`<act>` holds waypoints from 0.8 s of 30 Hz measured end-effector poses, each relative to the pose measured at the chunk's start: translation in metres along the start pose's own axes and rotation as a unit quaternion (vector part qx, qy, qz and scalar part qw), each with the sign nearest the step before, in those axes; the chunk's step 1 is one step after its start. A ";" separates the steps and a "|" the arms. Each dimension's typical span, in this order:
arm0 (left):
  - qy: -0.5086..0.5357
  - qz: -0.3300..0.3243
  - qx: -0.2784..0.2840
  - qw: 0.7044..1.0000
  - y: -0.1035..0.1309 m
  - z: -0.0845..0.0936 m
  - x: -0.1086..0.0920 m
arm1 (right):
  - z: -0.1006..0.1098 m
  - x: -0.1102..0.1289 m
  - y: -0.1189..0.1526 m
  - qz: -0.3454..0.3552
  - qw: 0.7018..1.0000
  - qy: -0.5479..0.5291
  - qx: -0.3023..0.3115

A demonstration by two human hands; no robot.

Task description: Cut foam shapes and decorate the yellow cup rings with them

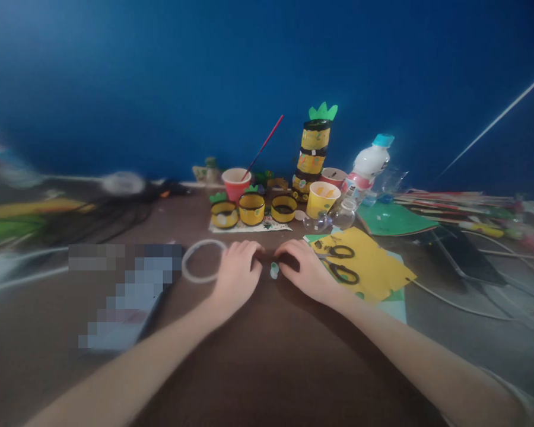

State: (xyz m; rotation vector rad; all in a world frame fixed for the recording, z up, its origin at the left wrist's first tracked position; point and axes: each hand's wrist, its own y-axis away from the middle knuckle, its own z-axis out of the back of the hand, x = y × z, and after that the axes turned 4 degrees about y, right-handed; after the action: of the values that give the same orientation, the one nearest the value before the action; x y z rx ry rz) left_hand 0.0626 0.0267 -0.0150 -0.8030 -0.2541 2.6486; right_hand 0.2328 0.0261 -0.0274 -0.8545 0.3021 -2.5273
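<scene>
Head view: left hand (239, 265) and right hand (306, 268), fingers (250, 247) curled, grasp indiscernible, flank one small greenish piece (274, 270) on desk (267, 350), best handled lightly.

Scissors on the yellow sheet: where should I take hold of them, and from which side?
Probably best by the black handle loops, coming from the right. The scissors lie on the yellow sheet with the loops spread rightward, while the blades point left and disappear behind the right hand.
</scene>
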 end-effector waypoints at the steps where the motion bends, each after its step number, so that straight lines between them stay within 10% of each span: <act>1: -0.001 -0.002 0.000 1.000 0.000 0.000 0.000 | 0.000 0.000 0.000 0.003 1.000 0.002 0.003; 24: -0.129 -0.116 0.055 0.983 0.008 -0.002 -0.014 | 0.000 -0.005 0.001 -0.022 0.998 -0.045 -0.044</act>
State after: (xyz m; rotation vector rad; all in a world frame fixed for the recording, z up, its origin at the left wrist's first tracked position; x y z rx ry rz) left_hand 0.0721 0.0147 -0.0119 -0.3688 -0.2490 2.5142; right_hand 0.2372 0.0282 -0.0301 -1.0168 0.3724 -2.5224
